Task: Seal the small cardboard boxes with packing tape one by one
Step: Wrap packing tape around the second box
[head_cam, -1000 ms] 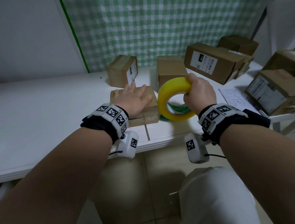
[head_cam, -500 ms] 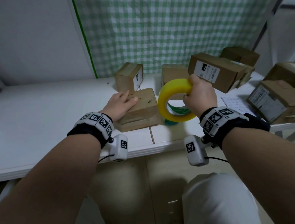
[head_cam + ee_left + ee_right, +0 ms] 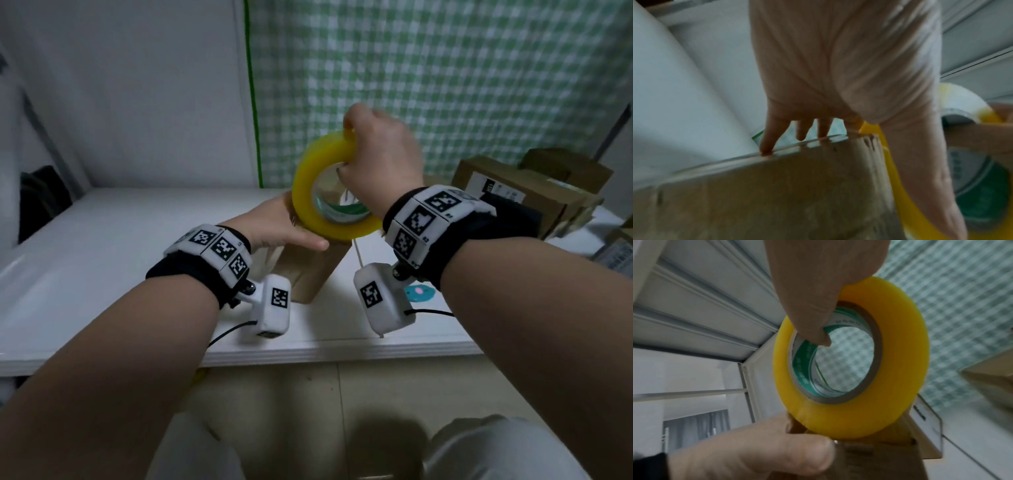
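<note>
Tape roll held over an upended box on the white table.

The right hand (image 3: 378, 161) has its thumb hooked through the core and its fingers curled over the rim of the yellow packing tape roll (image 3: 317, 181), clamping it upright just above the box top. The left hand (image 3: 274, 228) grips the small cardboard box (image 3: 308, 270), thumb on the near face, fingers (image 3: 768, 138) spread over the far top edge. The box stands on end near the front edge of the white table (image 3: 102, 260), at the centre. More cardboard boxes (image 3: 524, 192) lie at 2 o'clock, a green checked cloth (image 3: 462, 75) at 12 o'clock behind.
</note>
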A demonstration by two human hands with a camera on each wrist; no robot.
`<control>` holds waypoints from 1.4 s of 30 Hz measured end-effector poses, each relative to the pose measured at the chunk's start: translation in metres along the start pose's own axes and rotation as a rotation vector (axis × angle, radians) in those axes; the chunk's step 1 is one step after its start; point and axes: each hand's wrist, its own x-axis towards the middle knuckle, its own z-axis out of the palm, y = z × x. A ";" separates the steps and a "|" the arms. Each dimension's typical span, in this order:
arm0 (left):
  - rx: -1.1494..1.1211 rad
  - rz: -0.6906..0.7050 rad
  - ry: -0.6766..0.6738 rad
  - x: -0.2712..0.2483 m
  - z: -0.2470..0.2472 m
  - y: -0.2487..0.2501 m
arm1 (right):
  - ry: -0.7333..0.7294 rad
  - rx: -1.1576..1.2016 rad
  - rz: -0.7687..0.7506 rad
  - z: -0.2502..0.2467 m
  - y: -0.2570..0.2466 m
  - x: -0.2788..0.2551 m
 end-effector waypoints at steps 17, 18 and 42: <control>-0.207 -0.250 0.061 -0.020 -0.022 -0.036 | -0.001 0.561 0.143 0.035 -0.024 -0.007; -0.210 -0.244 0.057 -0.022 -0.022 -0.038 | -0.019 0.584 0.148 0.037 -0.025 -0.008; -0.281 -0.204 0.046 -0.015 -0.027 -0.042 | -0.136 0.305 0.117 0.012 0.046 -0.012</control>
